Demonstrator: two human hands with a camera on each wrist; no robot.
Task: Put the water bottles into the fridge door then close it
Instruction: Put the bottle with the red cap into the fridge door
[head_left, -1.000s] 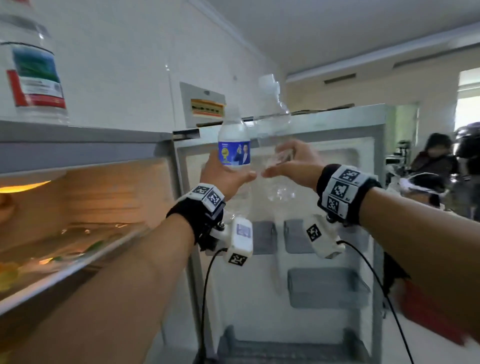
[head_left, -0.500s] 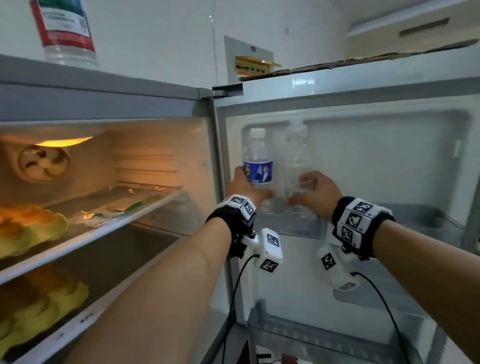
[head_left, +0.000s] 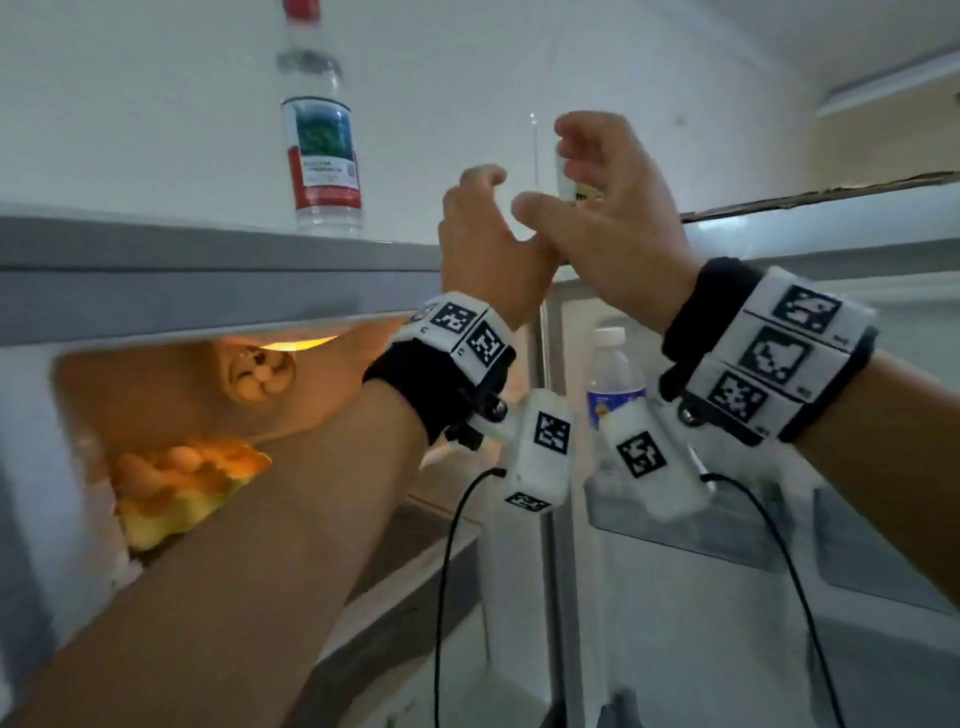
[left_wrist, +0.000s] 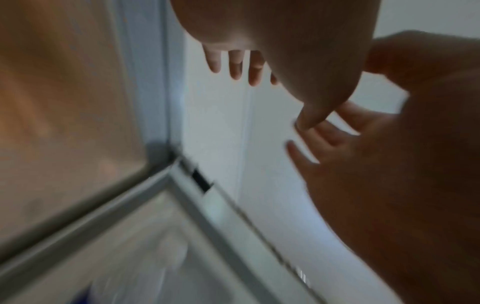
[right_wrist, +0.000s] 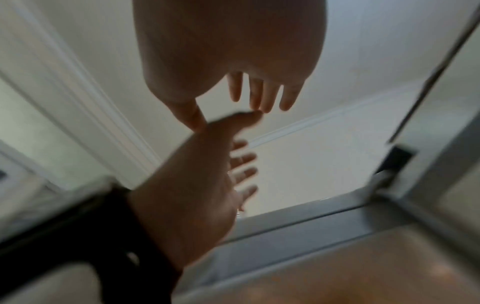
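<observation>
A water bottle with a blue label (head_left: 615, 384) stands upright in the top shelf (head_left: 675, 525) of the open fridge door. My right wrist covers the spot beside it. A taller bottle with a red and green label (head_left: 322, 156) stands on the fridge top (head_left: 208, 244), left of my hands. Both hands are raised side by side above the fridge top and hold nothing. My left hand (head_left: 485, 208) has loosely curved fingers (left_wrist: 233, 65). My right hand (head_left: 550, 176) is just right of it, its fingers (right_wrist: 259, 92) spread in the right wrist view.
The fridge compartment on the left is lit, with yellow and orange food (head_left: 182, 483) on a shelf. Lower door shelves (head_left: 883, 561) hang on the door. A white wall stands close behind the fridge, with a small panel (head_left: 571, 182) behind my right hand.
Both hands have let go of the two bottles set in the door shelf and have risen above the fridge top. The head view has tilted upward.
</observation>
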